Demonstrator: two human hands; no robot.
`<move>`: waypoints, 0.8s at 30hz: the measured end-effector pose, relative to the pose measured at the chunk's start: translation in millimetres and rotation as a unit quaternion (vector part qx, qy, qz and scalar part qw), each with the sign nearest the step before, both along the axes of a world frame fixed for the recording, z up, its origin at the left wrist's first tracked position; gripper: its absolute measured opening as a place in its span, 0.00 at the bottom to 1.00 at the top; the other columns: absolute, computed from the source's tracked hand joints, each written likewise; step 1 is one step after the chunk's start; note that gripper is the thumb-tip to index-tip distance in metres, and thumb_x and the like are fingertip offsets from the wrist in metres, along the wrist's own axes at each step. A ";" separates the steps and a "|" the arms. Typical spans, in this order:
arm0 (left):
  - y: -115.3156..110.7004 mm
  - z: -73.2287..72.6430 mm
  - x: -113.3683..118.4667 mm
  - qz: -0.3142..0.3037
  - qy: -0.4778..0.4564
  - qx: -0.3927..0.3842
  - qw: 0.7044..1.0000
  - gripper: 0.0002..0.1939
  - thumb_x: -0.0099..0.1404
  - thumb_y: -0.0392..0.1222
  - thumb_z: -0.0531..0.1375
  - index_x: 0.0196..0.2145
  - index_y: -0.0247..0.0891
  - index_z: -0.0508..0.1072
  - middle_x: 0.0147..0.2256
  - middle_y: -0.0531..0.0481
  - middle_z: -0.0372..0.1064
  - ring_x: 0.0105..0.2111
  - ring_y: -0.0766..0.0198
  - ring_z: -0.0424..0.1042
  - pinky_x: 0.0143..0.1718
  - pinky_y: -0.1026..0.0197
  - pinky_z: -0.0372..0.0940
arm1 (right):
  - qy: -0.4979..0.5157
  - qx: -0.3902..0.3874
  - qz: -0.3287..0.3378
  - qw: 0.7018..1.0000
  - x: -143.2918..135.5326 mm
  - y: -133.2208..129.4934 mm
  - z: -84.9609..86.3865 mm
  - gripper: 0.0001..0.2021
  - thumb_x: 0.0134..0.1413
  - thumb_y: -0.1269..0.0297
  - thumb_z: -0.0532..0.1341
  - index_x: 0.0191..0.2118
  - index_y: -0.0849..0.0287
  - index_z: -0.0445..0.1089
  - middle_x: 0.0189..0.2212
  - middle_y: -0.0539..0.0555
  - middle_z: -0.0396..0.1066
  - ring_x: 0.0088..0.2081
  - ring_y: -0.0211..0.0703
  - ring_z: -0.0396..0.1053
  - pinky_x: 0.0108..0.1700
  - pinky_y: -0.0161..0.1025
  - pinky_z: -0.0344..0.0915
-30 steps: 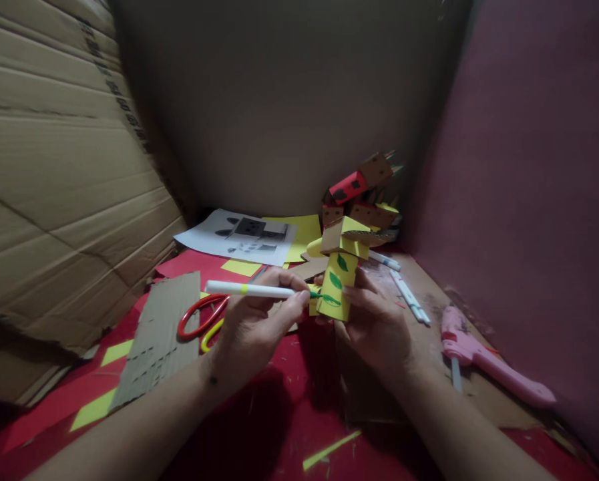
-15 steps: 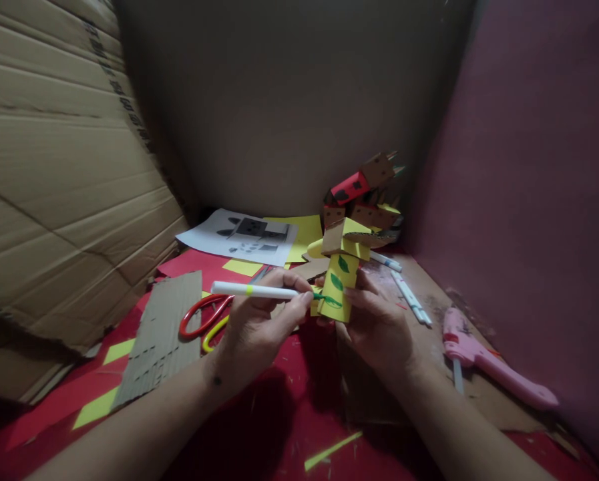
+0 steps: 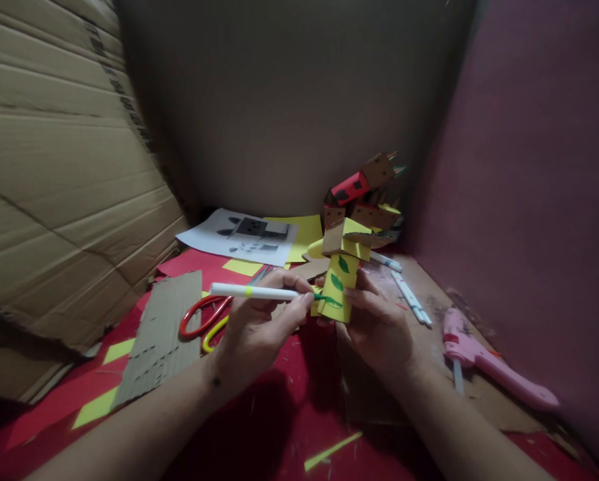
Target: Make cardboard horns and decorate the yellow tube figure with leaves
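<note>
My left hand (image 3: 266, 324) pinches a white marker (image 3: 256, 292) near its green tip. That tip touches the lower part of a yellow paper-covered cardboard figure (image 3: 340, 274), where a green leaf shape is drawn. Two more green leaves show above it on the tube-like body. A boxy yellow and brown top sits on the body, with a corrugated edge facing me. My right hand (image 3: 382, 327) is closed around the figure from the right side; some of its fingers are hidden behind the body.
Scissors (image 3: 206, 317) with red and yellow handles lie left of my hand beside a grey cardboard piece (image 3: 161, 334). Behind are a printed sheet (image 3: 244, 237) and red and brown cardboard figures (image 3: 352, 188). White markers (image 3: 410, 297) and a pink glue gun (image 3: 494, 367) lie right.
Almost everything is still. The marker has shifted very slightly in my left hand, its tip staying at the lowest leaf; my right hand keeps the figure in the same position.
</note>
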State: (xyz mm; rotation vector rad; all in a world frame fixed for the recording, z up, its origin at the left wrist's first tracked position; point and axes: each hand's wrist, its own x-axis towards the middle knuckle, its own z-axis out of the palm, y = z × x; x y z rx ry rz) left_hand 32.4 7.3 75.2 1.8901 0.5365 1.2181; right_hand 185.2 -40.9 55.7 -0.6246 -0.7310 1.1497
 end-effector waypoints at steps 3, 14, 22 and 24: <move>0.8 -1.7 -0.2 0.004 0.005 -0.003 1.000 0.03 0.63 0.36 0.59 0.31 0.37 0.71 0.22 0.57 0.67 0.22 0.71 0.65 0.24 0.68 0.61 | 0.001 0.000 0.001 1.000 0.8 0.3 -0.9 0.13 0.44 0.71 0.62 0.39 0.53 0.73 0.30 0.50 0.76 0.32 0.44 0.73 0.31 0.38 0.72; 0.5 -2.3 -0.7 0.001 0.008 -0.001 1.000 0.02 0.63 0.36 0.59 0.32 0.38 0.72 0.23 0.56 0.67 0.23 0.70 0.66 0.25 0.67 0.62 | -0.006 0.008 0.001 1.000 0.4 0.5 -0.5 0.16 0.44 0.71 0.62 0.42 0.53 0.73 0.31 0.50 0.75 0.33 0.45 0.73 0.30 0.38 0.71; 2.1 -3.1 -1.5 0.012 0.014 0.006 1.000 0.03 0.64 0.37 0.59 0.31 0.38 0.72 0.23 0.56 0.67 0.24 0.69 0.65 0.25 0.66 0.61 | -0.005 0.016 0.002 1.000 2.4 2.1 -4.1 0.17 0.46 0.71 0.62 0.44 0.54 0.72 0.33 0.51 0.75 0.32 0.43 0.72 0.32 0.38 0.71; 2.4 -3.7 -2.0 0.013 0.018 0.008 1.000 0.03 0.64 0.37 0.59 0.31 0.39 0.72 0.24 0.56 0.67 0.24 0.69 0.65 0.26 0.66 0.61 | -0.006 0.016 -0.002 1.000 2.4 2.2 -3.7 0.16 0.46 0.72 0.62 0.44 0.55 0.73 0.32 0.50 0.75 0.31 0.42 0.72 0.32 0.37 0.71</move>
